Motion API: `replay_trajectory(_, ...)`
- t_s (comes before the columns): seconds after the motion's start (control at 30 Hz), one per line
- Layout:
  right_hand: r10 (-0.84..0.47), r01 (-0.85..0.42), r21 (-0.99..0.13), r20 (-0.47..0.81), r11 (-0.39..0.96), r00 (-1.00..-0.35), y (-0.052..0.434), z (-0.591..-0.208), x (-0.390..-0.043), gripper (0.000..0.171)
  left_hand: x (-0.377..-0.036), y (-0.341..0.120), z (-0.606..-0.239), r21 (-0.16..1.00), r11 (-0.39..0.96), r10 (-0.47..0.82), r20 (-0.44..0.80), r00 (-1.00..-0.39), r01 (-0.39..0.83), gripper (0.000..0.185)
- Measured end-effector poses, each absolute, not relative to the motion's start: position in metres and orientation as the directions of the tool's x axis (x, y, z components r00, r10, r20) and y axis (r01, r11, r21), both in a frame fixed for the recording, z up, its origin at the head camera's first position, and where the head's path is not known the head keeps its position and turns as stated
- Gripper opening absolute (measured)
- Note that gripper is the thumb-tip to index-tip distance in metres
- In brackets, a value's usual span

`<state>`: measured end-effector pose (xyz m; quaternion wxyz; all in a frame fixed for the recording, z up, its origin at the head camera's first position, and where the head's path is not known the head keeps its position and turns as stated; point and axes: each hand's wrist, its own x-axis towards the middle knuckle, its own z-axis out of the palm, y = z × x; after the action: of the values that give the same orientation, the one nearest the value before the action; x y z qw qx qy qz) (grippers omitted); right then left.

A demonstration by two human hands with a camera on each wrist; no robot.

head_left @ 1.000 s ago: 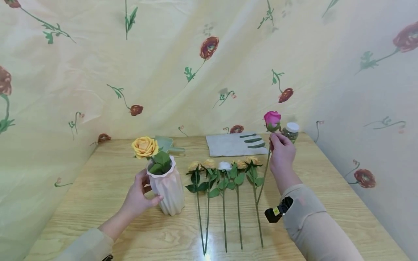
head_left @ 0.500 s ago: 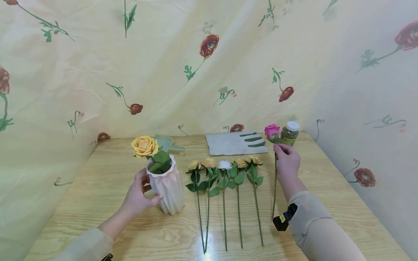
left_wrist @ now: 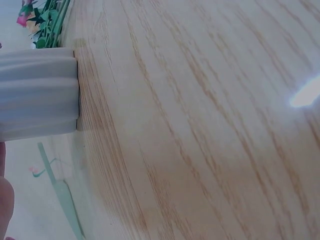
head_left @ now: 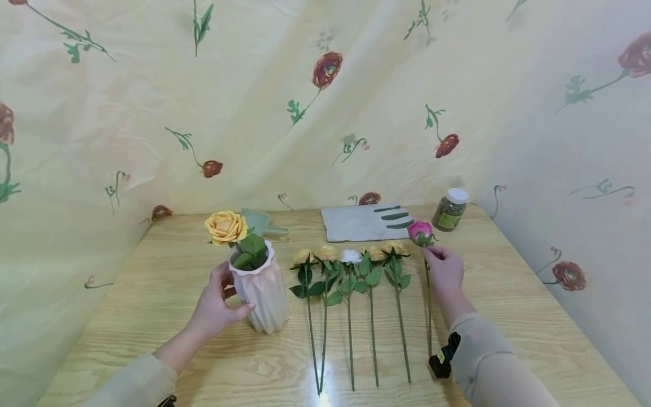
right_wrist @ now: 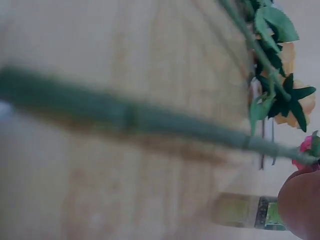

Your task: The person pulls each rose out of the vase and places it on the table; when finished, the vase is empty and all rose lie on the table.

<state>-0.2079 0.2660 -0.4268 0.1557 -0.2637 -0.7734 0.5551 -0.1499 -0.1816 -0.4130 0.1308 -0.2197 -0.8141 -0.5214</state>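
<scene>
My left hand grips the pale, pleated vase at its left side, fingers behind and thumb in front. A yellow rose with green leaves stands in the vase, its bloom leaning left over the rim. My right hand pinches the stem of a pink rose just below the bloom, at the right end of the flower row. In the right wrist view its green stem crosses close over the table. Several yellow roses and one white rose lie side by side between the hands.
Behind the flower row lies a light grey cloth-like piece with dark green strips. A white-lidded jar stands at the back right. Behind the vase is a pale green scoop. A flower-patterned curtain hangs along the table's back.
My right hand has brought the pink rose down and toward me, its stem swinging away from the row to lie roughly parallel with it. The left hand and vase stay in place.
</scene>
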Motion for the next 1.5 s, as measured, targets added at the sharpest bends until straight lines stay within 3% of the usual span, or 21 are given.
replay_trajectory(0.3, 0.487, 0.264, -0.857, -0.017, 0.443, -0.873, 0.271, -0.441, -0.199, 0.032, -0.148, -0.182, -0.411, 0.814, 0.375, 0.212, 0.391, -0.896, 0.444, 0.086)
replay_trajectory(0.53, 0.419, 0.248, -0.828, -0.017, 0.503, -0.908, 0.272, -0.445, -0.199, 0.033, -0.147, -0.181, -0.409, 0.828, 0.364, 0.206, 0.375, -0.904, 0.426, 0.086)
replay_trajectory(1.07, 0.348, 0.232, -0.779, -0.019, 0.583, -0.937, 0.277, -0.444, -0.197, 0.035, -0.148, -0.182, -0.411, 0.823, 0.381, 0.208, 0.368, -0.906, 0.422, 0.087)
replay_trajectory(1.5, 0.340, 0.145, -0.825, 0.060, 0.547, -0.939, 0.256, -0.404, -0.203, 0.039, -0.150, -0.183, -0.412, 0.816, 0.389, 0.220, 0.369, -0.903, 0.428, 0.087)
